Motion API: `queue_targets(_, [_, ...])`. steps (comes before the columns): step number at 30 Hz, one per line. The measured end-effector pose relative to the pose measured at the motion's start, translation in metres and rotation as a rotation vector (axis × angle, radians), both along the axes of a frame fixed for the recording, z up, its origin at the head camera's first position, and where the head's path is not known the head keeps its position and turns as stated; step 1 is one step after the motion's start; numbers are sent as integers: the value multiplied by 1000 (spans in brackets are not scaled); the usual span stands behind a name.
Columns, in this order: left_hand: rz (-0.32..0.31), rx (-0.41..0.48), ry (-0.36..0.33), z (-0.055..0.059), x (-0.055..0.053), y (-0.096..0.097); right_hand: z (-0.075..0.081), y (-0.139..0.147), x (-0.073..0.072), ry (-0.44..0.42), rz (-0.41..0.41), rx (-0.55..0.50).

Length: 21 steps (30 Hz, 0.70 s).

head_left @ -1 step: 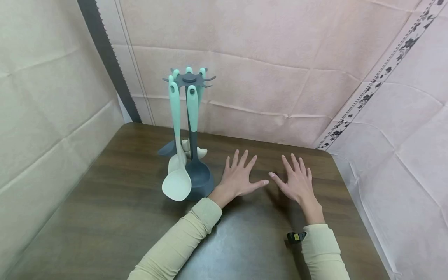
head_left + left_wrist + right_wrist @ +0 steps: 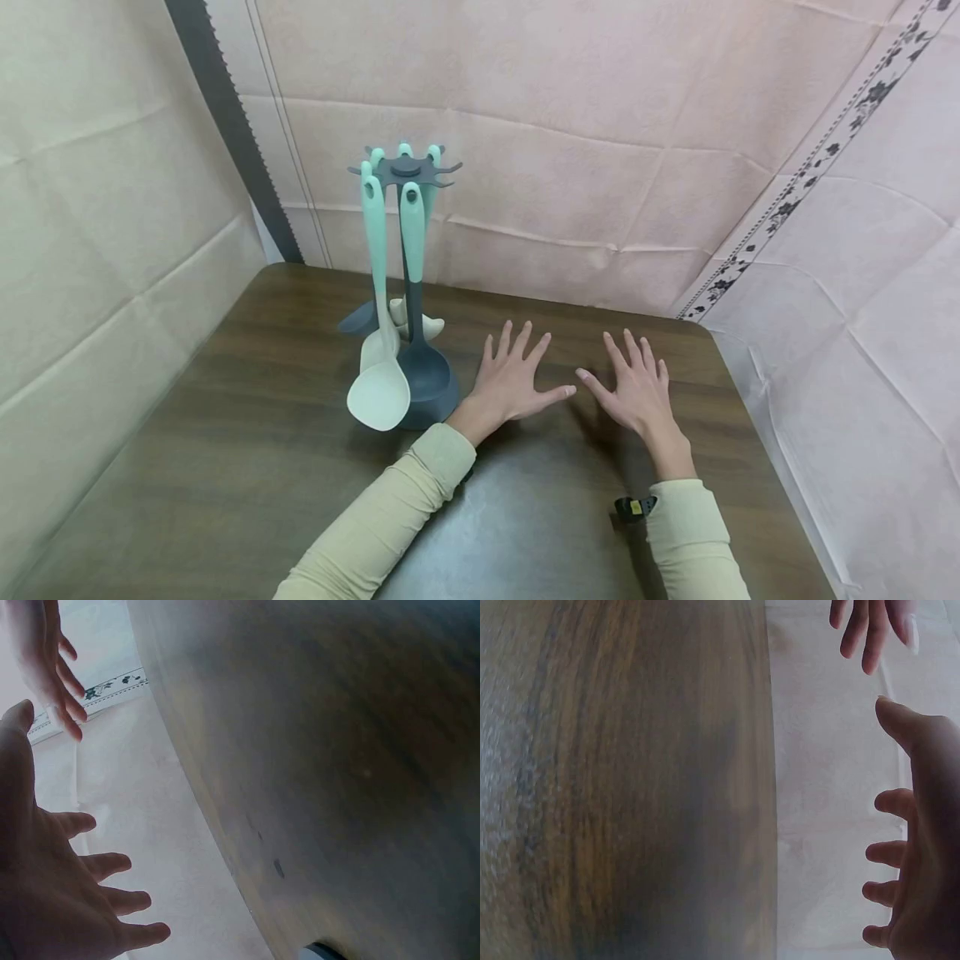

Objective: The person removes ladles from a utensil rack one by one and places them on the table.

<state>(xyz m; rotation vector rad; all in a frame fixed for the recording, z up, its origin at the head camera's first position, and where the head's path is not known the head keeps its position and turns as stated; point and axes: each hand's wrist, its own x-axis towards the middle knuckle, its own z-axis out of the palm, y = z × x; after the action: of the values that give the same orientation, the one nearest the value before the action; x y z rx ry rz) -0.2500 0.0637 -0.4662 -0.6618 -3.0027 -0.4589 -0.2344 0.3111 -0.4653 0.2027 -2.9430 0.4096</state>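
Both hands hover palm down over the wooden table, fingers spread and holding nothing. My left hand is just right of a utensil stand, its thumb pointing toward the other thumb. My right hand hangs over the right half of the table, with a shadow beneath it. On the dark stand hang several utensils with mint-green handles. A pale solid spoon and a dark ladle face the front. Other heads behind them are partly hidden. In the left wrist view, the left fingers are extended.
Pinkish cloth hangs behind the table's back edge. Pale cloth also covers the left side and the right side. A small dark device sits at the right cuff. The stand's round base is close to the left wrist.
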Motion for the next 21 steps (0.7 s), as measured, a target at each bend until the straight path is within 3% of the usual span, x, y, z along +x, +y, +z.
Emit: queue_targets(21, [5,19,-12,1,-1,-3,2,-3,-3,-5,17,-5])
